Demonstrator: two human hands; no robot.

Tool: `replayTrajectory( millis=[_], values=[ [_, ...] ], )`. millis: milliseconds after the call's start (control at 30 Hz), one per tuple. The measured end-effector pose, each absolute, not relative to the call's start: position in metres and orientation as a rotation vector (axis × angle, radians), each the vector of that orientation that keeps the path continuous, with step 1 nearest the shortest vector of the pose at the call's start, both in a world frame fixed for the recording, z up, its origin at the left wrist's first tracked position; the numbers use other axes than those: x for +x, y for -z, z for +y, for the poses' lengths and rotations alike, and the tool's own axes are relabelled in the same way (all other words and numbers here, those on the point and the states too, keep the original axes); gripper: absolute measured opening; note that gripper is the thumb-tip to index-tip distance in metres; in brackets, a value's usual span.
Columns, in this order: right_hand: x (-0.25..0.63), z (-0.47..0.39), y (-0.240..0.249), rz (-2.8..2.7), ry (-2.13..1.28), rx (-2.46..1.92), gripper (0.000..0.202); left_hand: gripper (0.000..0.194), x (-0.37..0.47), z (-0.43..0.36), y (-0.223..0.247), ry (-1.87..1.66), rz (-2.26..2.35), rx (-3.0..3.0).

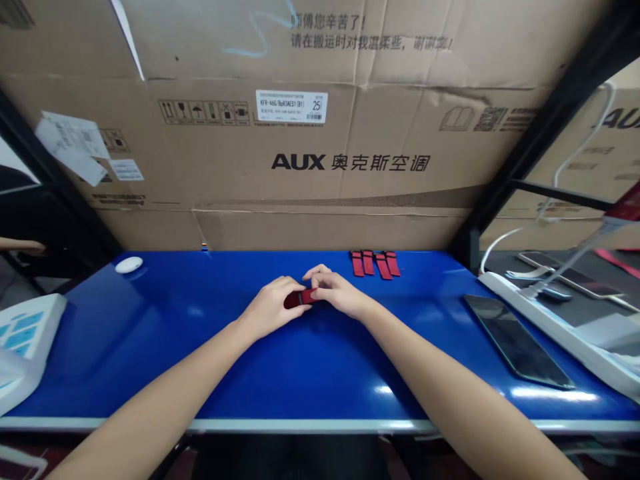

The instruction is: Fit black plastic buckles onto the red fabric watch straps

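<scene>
Pinching a small red strap at the blue table.
Gripping its left end with the left hand and pinching its right end with the right hand, out near the table's middle. Probably being partway through this one, not done yet. Also seeing four more red straps lying side by side at the back, to the right, but not knowing whether done or waiting.
</scene>
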State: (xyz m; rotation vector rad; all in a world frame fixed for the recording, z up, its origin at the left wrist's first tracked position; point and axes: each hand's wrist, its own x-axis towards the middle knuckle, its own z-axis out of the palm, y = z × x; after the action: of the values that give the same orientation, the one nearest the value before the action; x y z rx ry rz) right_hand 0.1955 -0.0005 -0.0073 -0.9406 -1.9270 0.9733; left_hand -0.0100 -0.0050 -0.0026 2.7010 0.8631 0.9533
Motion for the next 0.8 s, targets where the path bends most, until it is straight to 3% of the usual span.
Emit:
replayTrajectory(
  millis=[133, 367, 800],
  values=[
    [0.196, -0.005, -0.001, -1.995, -0.926, -0.911, 0.018, 0.019, -0.011, -0.004, 0.002, -0.947, 0.832, 2.72],
    [0.204, -0.005, -0.006, -1.704, -1.292, -0.721, 0.021, 0.023, -0.012, -0.003, -0.001, -0.95, 0.883, 2.567],
    [0.209, -0.004, -0.003, -1.409, -1.662, -0.526, 0.011, 0.026, -0.018, -0.002, -0.001, -0.858, 0.803, 2.337]
  ],
)
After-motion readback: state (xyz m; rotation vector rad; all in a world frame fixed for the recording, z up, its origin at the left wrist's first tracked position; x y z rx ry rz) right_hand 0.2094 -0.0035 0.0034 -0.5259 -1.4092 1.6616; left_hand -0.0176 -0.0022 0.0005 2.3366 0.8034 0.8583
